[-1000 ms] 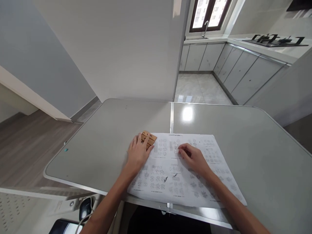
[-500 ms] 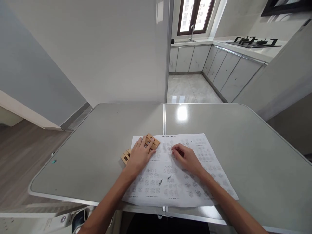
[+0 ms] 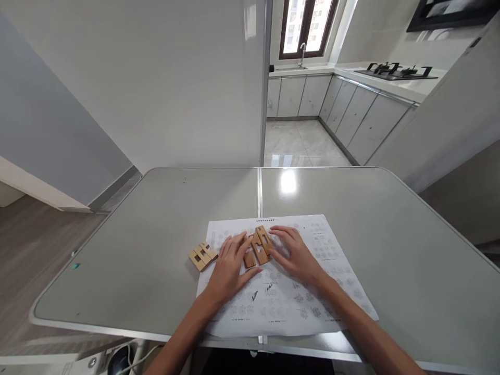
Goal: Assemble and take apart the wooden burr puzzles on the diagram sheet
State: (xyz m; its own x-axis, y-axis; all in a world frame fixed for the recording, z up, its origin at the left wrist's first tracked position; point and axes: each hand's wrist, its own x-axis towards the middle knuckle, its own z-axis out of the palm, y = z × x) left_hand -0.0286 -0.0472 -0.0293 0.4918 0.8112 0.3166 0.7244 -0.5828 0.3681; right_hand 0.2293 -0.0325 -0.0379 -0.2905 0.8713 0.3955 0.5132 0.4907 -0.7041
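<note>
A white printed instruction sheet (image 3: 312,291) lies on the grey folding table (image 3: 156,219). Flat slotted wooden puzzle pieces (image 3: 258,245) rest on the sheet between my hands. My left hand (image 3: 230,268) lies flat with fingers spread, its fingertips touching the left side of these pieces. My right hand (image 3: 297,255) is also flat and open, fingers resting against their right side. Another small group of wooden pieces (image 3: 202,255) sits apart on the bare table, just left of the sheet.
A white partition wall (image 3: 175,78) stands behind the table. A kitchen with cabinets (image 3: 351,109), a sink and a hob (image 3: 394,70) opens at the back right. Wooden floor (image 3: 27,250) lies to the left. The table has a metal seam (image 3: 259,192) down its middle.
My left hand slid some wooden pieces right onto the middle of the sheet, leaving a few at the sheet's left edge. My right hand opened and came to the pieces. The camera shifted.
</note>
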